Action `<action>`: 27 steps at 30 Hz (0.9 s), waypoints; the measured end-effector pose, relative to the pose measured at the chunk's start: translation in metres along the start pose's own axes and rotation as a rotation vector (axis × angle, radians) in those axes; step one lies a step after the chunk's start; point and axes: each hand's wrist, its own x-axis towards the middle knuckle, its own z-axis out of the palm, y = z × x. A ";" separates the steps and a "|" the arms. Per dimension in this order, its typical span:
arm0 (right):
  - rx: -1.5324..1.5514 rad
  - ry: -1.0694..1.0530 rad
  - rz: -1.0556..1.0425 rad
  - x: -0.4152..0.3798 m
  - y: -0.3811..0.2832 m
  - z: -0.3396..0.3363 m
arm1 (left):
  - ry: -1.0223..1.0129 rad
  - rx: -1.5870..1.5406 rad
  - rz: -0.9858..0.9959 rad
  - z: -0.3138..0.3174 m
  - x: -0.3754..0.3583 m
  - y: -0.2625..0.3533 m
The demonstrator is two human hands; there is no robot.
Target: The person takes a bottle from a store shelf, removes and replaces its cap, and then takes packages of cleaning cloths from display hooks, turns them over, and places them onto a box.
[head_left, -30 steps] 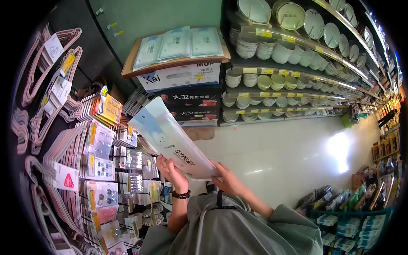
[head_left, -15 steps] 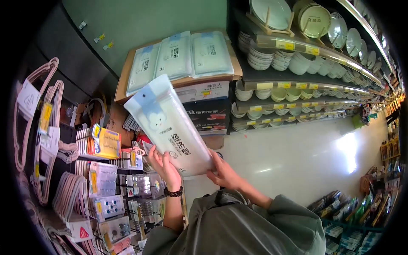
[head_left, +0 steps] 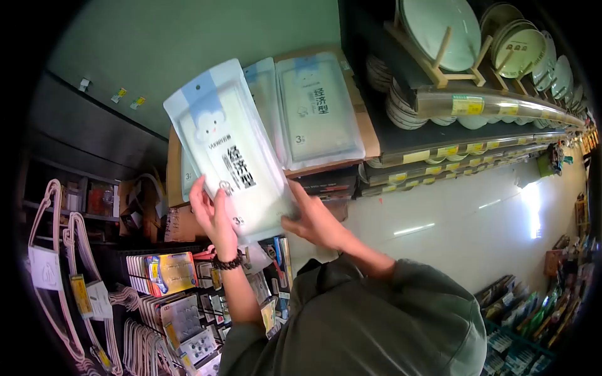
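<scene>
A flat, pale plastic packet (head_left: 229, 147) with a blue stripe, a cartoon face and dark printed characters is held up before me, tilted to the left at its top. My left hand (head_left: 215, 213) grips its lower left edge, thumb on the front and fingers along the side. On the lower right edge, my right hand (head_left: 313, 216) holds it, thumb near the corner; some fingers are hidden behind. Behind it, a matching packet (head_left: 320, 109) lies on a cardboard box (head_left: 371, 135), beside another packet (head_left: 260, 75) partly covered by the held one.
Pink hangers (head_left: 47, 263) hang at the left, near carded goods (head_left: 172, 272) on hooks. To the right, dark shelves carry bowls (head_left: 404, 106) and a large white plate (head_left: 439, 31) on a wooden stand. Glossy floor (head_left: 407, 219) runs alongside; more packaged goods (head_left: 520, 307) stand at the lower right.
Both hands have raised the held packet up and leftward in view, and it now covers much of the left packets on the box. The camera view has shifted closer to the box and shelves.
</scene>
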 end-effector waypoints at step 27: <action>-0.371 0.415 -0.042 0.079 0.003 0.034 | -0.499 0.658 0.284 0.014 0.124 -0.079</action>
